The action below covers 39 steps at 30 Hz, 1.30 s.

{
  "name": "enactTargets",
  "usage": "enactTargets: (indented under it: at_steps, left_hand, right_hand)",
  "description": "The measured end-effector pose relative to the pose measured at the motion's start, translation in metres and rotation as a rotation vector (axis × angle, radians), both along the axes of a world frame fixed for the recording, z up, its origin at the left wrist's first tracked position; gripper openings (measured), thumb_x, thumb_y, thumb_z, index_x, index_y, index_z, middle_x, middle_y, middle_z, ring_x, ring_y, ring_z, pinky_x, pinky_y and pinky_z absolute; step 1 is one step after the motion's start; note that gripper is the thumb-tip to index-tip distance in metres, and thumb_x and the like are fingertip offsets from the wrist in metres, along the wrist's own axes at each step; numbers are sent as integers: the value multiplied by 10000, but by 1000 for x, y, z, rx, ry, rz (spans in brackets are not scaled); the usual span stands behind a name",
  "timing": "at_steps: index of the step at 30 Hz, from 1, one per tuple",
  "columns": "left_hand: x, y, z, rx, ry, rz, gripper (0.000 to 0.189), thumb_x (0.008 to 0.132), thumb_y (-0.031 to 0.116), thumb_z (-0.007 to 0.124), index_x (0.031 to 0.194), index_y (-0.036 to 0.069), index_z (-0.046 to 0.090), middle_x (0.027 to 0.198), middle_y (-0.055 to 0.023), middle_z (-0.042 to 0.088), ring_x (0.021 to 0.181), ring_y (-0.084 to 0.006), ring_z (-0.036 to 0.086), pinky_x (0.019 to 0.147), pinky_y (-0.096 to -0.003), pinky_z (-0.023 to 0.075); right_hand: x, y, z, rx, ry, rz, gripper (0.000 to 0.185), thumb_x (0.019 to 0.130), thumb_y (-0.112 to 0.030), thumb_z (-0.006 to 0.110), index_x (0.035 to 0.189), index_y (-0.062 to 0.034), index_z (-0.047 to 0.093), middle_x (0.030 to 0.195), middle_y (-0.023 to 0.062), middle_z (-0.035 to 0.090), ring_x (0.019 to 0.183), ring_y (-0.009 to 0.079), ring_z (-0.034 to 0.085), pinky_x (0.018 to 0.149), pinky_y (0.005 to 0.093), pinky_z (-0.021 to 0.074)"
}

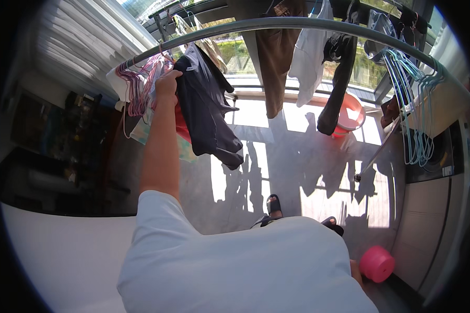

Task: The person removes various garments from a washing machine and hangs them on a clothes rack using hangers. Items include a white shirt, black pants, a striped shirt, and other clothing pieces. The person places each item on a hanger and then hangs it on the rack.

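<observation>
My left hand [167, 84] is raised to the left part of a grey clothes rail [235, 28]. Its fingers are closed at the upper edge of a dark garment [209, 113], which hangs beneath the rail. Just left of the hand, several pink and purple wire hangers [135, 88] are bunched on the same rail. Red cloth [183, 125] shows behind the dark garment. My right hand is out of view; only a bit of the right arm shows at the lower right, beside a pink plastic bucket [377, 264].
Several light-blue hangers [419, 129] hang at the rail's right end. Brown trousers [273, 66], a white garment [307, 62] and dark clothing [337, 82] hang near the window. A red bucket [350, 115] stands on the floor. A thin pole [378, 152] slants at right.
</observation>
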State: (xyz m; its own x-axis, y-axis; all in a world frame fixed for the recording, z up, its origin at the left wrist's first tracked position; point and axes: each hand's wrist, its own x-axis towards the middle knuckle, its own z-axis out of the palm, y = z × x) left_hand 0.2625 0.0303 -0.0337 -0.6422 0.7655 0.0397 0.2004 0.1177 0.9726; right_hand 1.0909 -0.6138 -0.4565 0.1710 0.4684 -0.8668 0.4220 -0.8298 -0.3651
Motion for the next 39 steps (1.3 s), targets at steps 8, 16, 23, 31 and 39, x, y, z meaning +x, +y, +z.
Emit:
enactTargets:
  at_steps: [8, 16, 23, 31, 39]
  left_hand:
    - [102, -84, 7, 334, 1099, 365, 415, 969, 267, 719, 1305, 24, 724, 1160, -179, 718, 1053, -406, 676, 939, -476, 530]
    - [401, -295, -236, -741, 546, -1058, 531, 972, 230, 763, 1470, 93, 642, 1322, -150, 719, 1198, -287, 705, 955, -424, 578]
    - [499, -353, -316, -1490, 479, -1666, 610, 976, 345, 742, 1497, 54, 615, 1355, -153, 728, 1370, -294, 621, 1130, -404, 476]
    - [590, -166, -364, -819, 40, -741, 470, 1033, 250, 658, 1448, 31, 642, 1054, -91, 765, 867, -176, 714, 730, -326, 559]
    - [771, -198, -283, -1007, 80, -919, 443, 1060, 197, 644, 1461, 8, 631, 1116, -112, 772, 923, -188, 757, 775, -307, 606]
  right_hand:
    - [18, 108, 87, 355, -93, -110, 408, 921, -160, 720, 1281, 30, 702, 908, 136, 771, 671, 197, 727, 608, 335, 590]
    - [153, 101, 53, 213, -311, 199, 449, 934, -361, 722, 1271, -66, 736, 1265, 203, 747, 1200, 384, 700, 1046, 467, 553]
    - [221, 124, 3, 89, -200, 207, 426, 903, -358, 735, 1232, -92, 782, 1248, 181, 758, 1178, 378, 708, 1030, 471, 559]
    - [326, 212, 36, 70, -447, -168, 316, 905, -266, 639, 1064, -48, 804, 1164, 223, 770, 1156, 393, 720, 993, 501, 577]
    - [584, 454, -40, 219, -359, -55, 344, 890, -321, 723, 1059, -31, 798, 1060, 232, 780, 1027, 411, 752, 914, 481, 599]
